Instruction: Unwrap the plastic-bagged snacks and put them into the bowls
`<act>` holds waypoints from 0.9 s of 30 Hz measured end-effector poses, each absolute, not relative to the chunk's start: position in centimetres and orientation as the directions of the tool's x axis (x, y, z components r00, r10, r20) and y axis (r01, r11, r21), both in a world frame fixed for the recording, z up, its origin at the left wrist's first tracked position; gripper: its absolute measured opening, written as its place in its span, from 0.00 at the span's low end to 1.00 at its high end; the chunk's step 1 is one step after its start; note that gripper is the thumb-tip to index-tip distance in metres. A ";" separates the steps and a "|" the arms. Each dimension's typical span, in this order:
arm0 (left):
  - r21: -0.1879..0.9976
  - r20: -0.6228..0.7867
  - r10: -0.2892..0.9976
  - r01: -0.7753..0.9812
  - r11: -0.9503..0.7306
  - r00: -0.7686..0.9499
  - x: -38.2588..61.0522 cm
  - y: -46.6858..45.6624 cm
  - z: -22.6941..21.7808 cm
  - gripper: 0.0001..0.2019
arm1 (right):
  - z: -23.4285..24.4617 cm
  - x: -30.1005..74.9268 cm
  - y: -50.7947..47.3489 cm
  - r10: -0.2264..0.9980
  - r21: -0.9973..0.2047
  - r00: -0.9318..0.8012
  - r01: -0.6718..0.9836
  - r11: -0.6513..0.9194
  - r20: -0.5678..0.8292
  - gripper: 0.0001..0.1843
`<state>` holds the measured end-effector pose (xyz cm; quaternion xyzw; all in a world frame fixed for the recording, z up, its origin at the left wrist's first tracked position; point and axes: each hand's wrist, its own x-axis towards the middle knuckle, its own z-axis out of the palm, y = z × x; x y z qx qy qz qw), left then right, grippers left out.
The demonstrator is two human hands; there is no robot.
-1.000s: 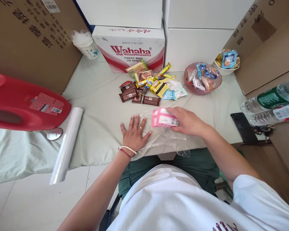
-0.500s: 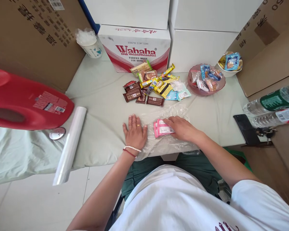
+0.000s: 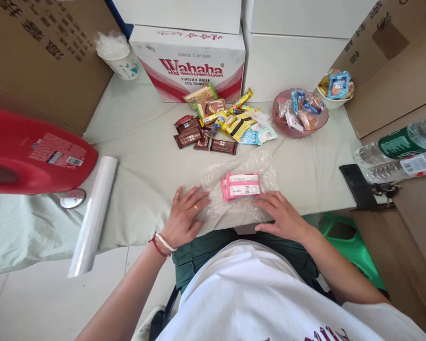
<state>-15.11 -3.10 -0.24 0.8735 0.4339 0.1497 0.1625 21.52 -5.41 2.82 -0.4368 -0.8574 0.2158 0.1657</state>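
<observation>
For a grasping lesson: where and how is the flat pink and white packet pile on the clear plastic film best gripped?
Probably pinch the packet pile near its right end, across its long edges, the right hand coming from the right: the pile lies flat, its left end staggered.

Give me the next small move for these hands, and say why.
Probably fold one side of the clear film over the pink packets: they lie uncovered on it, and the left hand and right hand are empty beside them.
</observation>
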 end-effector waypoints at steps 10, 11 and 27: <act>0.565 0.196 0.901 0.707 -0.426 0.387 -11.8 -2.6 -0.3 0.13 | 2.3 21.0 -5.3 0.828 -0.460 -0.529 0.698 0.549 0.186 0.16; 0.591 0.197 0.914 0.701 -0.400 0.356 -11.7 -2.1 -0.4 0.13 | 3.0 21.0 -4.4 0.831 -0.457 -0.528 0.703 0.544 0.177 0.17; 0.614 0.166 0.982 0.789 -0.035 -0.086 -9.9 1.4 -2.7 0.17 | 6.0 18.6 3.8 0.959 -0.144 -0.256 0.951 0.273 0.124 0.18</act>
